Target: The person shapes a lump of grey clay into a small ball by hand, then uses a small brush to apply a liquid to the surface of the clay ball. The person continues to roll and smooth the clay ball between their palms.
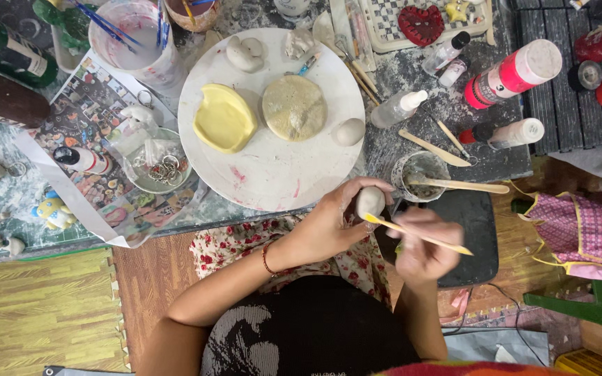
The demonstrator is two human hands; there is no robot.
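A person's left hand (329,223) is cradling a small pale clay lump (370,202) over the lap, fingers curled around it, while the right hand (423,244), fingers pinching a wooden stick (419,235), is smoothing it; light, steady strokes would serve best.

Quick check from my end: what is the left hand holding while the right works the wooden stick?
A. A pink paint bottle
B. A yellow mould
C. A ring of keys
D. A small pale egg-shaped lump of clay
D: the left hand curls around a small pale clay lump, and the wooden stick in the right hand touches it; the yellow mould lies on the round white board.
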